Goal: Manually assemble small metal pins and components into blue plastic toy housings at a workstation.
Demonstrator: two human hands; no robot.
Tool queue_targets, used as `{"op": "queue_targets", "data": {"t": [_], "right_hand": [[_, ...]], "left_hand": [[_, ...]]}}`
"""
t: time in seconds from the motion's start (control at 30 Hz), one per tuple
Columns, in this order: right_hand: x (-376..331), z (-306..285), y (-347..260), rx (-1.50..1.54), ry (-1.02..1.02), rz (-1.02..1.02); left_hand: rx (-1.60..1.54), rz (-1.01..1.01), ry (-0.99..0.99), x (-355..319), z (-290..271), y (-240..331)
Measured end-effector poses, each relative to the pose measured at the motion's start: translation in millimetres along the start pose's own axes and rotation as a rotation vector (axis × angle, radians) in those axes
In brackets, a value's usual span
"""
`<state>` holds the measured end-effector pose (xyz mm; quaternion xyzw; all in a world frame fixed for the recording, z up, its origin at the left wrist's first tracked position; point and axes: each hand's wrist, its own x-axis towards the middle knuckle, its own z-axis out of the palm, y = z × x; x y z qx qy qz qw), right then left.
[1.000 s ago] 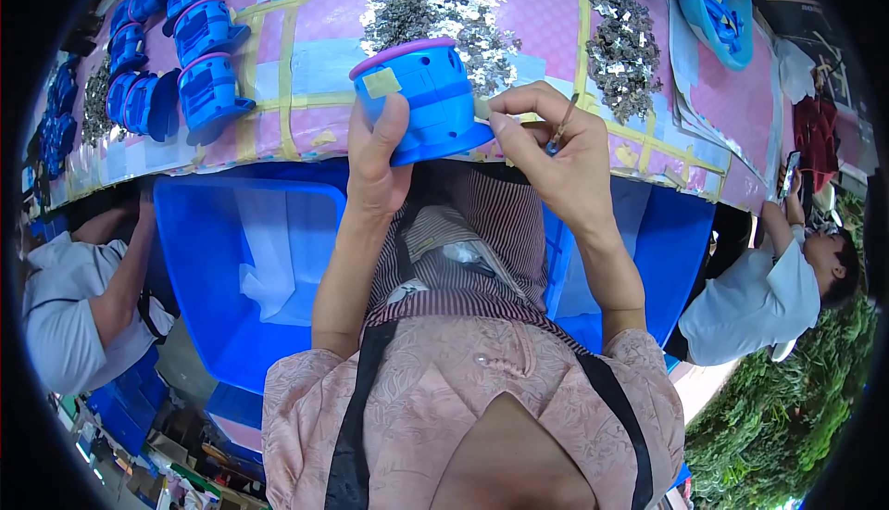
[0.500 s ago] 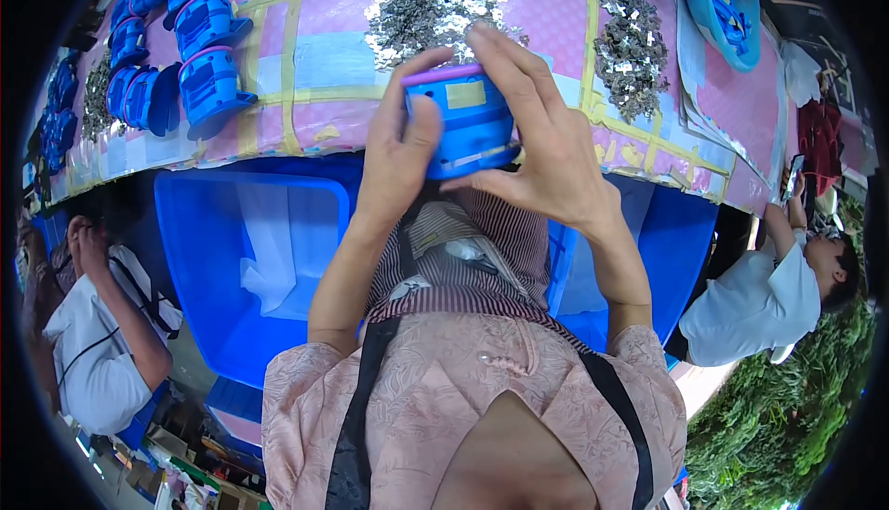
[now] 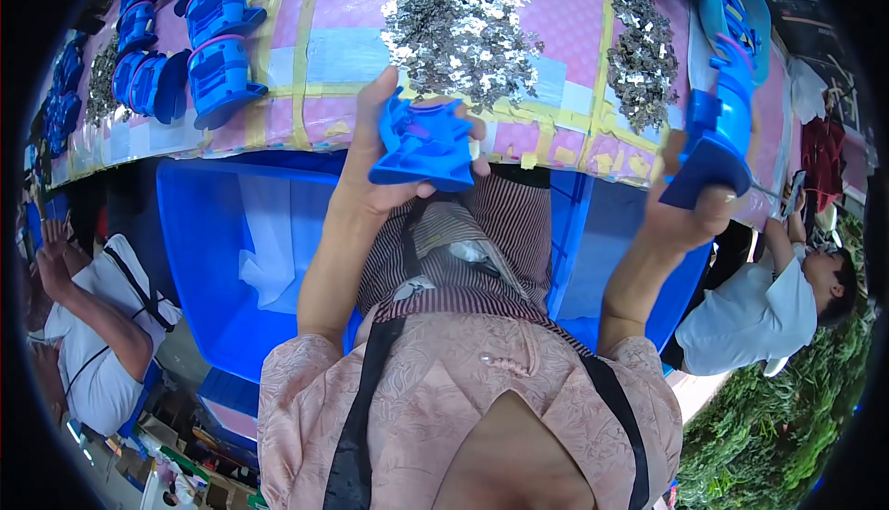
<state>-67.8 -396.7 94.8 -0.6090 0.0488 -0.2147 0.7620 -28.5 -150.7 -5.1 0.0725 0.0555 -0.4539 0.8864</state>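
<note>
My left hand (image 3: 363,181) is closed around a blue plastic housing part (image 3: 426,151), held just in front of the table's near edge. Ribs and hollows of its inside show, and a wide flat flange faces me. Off to the right, my right hand (image 3: 687,218) grips a second blue plastic housing part (image 3: 724,119), tilted, with a pink edge at its top and a dark blue flange at the bottom. Motion blurs that hand a little, and its fingers are partly behind the part. The two parts are well apart.
Small shiny metal pieces (image 3: 463,28) lie heaped mid-table, with another heap (image 3: 641,65) to the right. Blue housings (image 3: 220,70) stand in rows at left. A light-blue bowl (image 3: 761,47) holds blue parts. Blue bins (image 3: 199,278) sit below; a person (image 3: 755,311) is at each side.
Both hands were together on one blue housing with a pink rim. They have since separated, each with a blue part; the right hand has moved far right, and the left part now shows its inside.
</note>
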Motion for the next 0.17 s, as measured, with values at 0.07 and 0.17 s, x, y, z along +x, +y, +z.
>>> {"op": "queue_targets", "data": {"t": [0.07,0.17], "right_hand": [[2,6,-3,-0.295,-0.204,-0.081],[-6,19,21,-0.822,-0.684,-0.197]], "left_hand": [[0.106,0.029,0.039,2,3,-8],[0.158,0.114,0.329,7,1,-31]]}}
